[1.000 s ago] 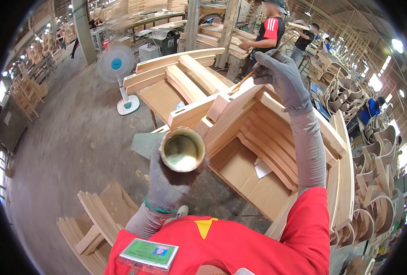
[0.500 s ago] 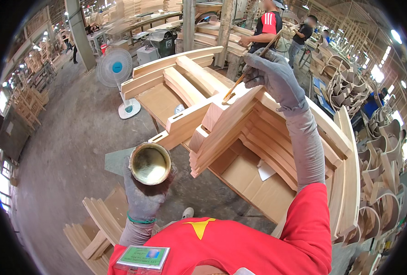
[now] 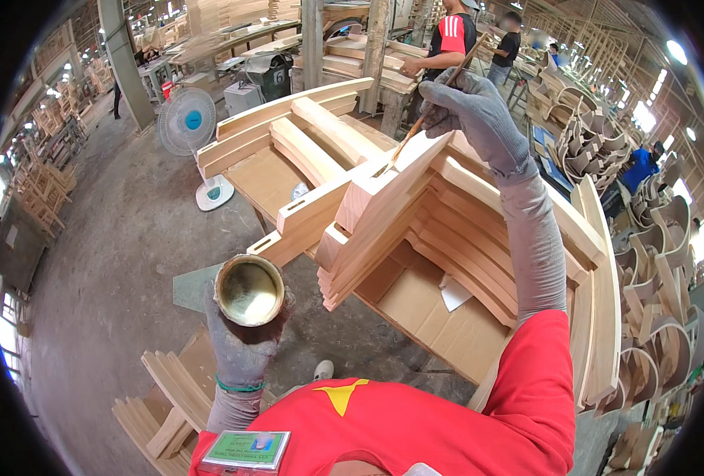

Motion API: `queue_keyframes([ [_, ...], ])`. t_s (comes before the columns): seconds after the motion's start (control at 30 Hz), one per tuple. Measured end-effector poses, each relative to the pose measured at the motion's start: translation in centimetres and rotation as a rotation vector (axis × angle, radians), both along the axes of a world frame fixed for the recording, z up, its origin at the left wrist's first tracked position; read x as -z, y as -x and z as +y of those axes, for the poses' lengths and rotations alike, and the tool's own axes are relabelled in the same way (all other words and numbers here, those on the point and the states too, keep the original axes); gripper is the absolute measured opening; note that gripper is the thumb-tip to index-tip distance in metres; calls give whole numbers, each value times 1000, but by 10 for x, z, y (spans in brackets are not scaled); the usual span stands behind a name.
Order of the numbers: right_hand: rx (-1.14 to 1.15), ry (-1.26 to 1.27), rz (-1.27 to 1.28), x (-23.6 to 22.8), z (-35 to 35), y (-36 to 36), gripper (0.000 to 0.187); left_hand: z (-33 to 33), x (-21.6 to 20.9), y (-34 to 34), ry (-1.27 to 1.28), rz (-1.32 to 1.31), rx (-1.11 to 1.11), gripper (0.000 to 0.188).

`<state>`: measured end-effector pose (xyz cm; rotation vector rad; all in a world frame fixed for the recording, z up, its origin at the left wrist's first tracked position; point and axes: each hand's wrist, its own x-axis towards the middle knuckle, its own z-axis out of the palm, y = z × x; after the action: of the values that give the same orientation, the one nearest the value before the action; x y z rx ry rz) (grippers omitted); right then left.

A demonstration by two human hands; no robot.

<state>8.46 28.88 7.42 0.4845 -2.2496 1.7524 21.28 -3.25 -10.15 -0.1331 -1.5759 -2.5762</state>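
The left hand [image 3: 241,339], gloved, is held low before the torso, its grip curled around the cup [image 3: 249,290], mouth upward. The right arm reaches forward, hand [image 3: 477,115] bent downward, grip pinching the brush [image 3: 409,140]. The brush slants through this grip, its tip lower, at the rail's [image 3: 376,194] upper face. Beyond stands a fan [image 3: 187,120].

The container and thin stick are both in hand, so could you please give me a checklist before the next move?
1. Left hand holding the container: ok.
2. Container mouth uncovered: ok, its inside shows.
3. Right hand gripping the thin stick: ok.
4. Stick tip touching the wooden piece: cannot tell, though it looks close.
5. Amount inside the container: cannot tell.
6. Both hands gloved: ok.
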Motion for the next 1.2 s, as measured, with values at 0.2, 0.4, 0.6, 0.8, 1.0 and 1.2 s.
queue_keyframes([
  [0.2, -64, -43, 70, -5, -4, -2, 26, 2, -10, -2, -536, -202, 155, 39],
  [0.4, -48, -84, 25, -13, -23, -12, 28, 0, 3, -1, 53, 18, -35, 40],
  [0.6, -66, -90, 3, -14, -25, -15, 27, 3, -12, -4, -156, -126, -16, 72],
  [0.8, -81, -61, 8, -9, -25, -14, 28, 3, -5, -3, 15, -88, -101, 75],
  [1.0, -115, -117, -30, -4, -33, -11, 29, -5, 7, -5, 228, 42, -124, 56],
  [1.2, -240, -146, -138, 10, -21, 0, 28, -2, -2, -11, -258, -34, 53, 37],
])
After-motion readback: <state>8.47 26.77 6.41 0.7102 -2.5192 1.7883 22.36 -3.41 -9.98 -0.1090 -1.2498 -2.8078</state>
